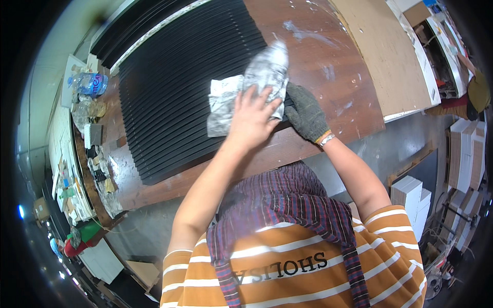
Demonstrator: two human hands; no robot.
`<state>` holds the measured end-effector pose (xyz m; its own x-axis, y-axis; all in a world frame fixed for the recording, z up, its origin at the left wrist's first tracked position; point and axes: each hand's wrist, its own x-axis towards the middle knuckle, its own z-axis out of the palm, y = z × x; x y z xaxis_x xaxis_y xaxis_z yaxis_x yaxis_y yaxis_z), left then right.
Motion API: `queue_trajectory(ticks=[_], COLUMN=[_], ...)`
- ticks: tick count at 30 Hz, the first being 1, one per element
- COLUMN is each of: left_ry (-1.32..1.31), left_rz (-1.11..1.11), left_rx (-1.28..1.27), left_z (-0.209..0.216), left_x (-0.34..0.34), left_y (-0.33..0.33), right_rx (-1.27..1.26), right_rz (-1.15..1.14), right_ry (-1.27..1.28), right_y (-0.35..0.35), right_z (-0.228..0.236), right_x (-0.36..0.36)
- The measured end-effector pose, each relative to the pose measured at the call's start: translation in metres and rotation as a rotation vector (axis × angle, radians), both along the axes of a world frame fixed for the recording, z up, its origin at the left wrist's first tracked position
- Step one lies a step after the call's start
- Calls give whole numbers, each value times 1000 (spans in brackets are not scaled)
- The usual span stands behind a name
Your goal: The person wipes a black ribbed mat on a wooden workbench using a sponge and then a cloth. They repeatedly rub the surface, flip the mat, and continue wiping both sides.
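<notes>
My left hand point(254, 115), bare, lies over a white rag point(221, 95) with dark smudges and presses it onto ribbed black slats point(179, 82). Its fingers are a little apart and bent into the cloth. The rag's upper end stands up, blurred by motion. A dark grey knitted glove covers my right hand point(308, 114), which is at the right-hand ends of the slats, close to the rag. Its thumb and fingers close around a dark slat end, partly hidden by the rag. The slats lie side by side in a wide sheet on a brown wooden table point(328, 66).
Further black strips point(136, 31) lie beyond the sheet. A plastic bottle point(92, 83) and clutter line the table's left side. A tan board point(382, 56) adjoins it at right. Other people's sleeves show at left point(84, 238) and at right point(480, 92). White stacked panels point(411, 200) stand lower right.
</notes>
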<state>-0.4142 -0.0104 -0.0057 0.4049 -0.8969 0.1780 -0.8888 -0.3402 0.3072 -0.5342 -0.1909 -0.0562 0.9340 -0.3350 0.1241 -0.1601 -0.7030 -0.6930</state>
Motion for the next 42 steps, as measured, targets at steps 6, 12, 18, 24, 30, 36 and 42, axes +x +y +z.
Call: queue_trajectory(ticks=[6, 12, 18, 24, 30, 36, 42], left_ry=[-41, 139, 139, -25, -124, -159, 109], left_rz=[203, 1136, 547, 215, 555, 1229, 484], left_rx=[-47, -189, -259, 112, 10, -97, -199], left_z=[-26, 3, 10, -7, -39, 18, 10], left_x=[58, 99, 91, 66, 128, 160, 136], left_y=[174, 361, 182, 79, 266, 371, 145], right_rx=[-93, -106, -94, -99, -143, -135, -152], right_rz=[-4, -8, -24, 6, -20, 0, -2], right_ry=[-98, -67, -57, -104, -52, -87, -77], right_y=[-2, 3, 2, 1, 2, 4, 3], right_z=[-2, -1, 4, -4, -7, -9, -9], right_x=[-6, -2, -3, -3, -5, -3, -3])
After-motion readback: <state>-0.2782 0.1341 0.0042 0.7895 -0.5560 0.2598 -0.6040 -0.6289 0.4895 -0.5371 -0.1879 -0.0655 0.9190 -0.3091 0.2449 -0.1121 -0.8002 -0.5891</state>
